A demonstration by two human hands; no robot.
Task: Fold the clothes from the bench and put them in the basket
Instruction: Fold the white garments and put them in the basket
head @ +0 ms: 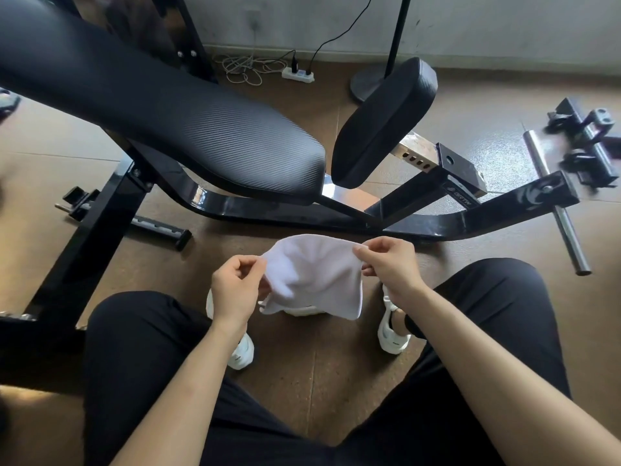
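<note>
Knees point(134, 331) spread, person seated low. Left hand point(235, 290) and right hand point(389, 264) each pinch an upper corner of the white cloth point(316, 277) between thumb and fingers point(366, 252). It hangs before the bench point(168, 105), probably to square it for folding. No basket in view.

A: Floor items, far side?
B: White power strip point(297, 75) by the wall point(470, 25), two black plugs in; tangled white cable point(247, 67) beside it; round black stand base point(364, 85).
A: Right side?
B: Steel bar point(539, 159), black clamp fitting point(586, 139), both on the brown floor point(302, 381).
</note>
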